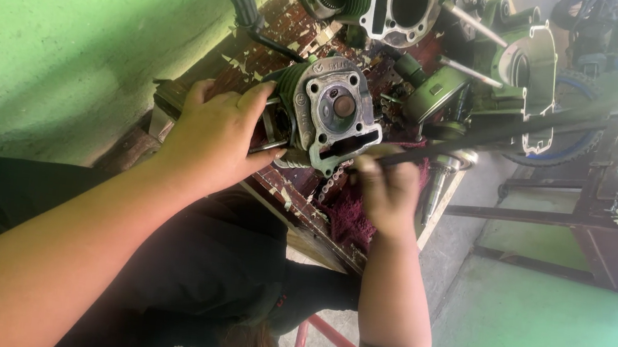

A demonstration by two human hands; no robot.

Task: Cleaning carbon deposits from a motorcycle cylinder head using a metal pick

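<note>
My left hand (215,130) grips the finned side of a grey metal cylinder head (329,116), holding it tilted above a worn red bench (294,28). The head's face, with two round valves and a rectangular port, points toward me. A short timing chain (331,182) hangs from its lower edge. My right hand (387,189) is closed around the end of a long dark rod (500,133) that reaches up and to the right; the rod's tip sits by the head's lower edge near the chain.
On the bench behind lie a cylinder block with a round bore (406,5), studs, a grey engine cover (531,76) and a dark red rag (351,213). A green wall fills the left. A dark metal stand (594,190) and green floor are at right.
</note>
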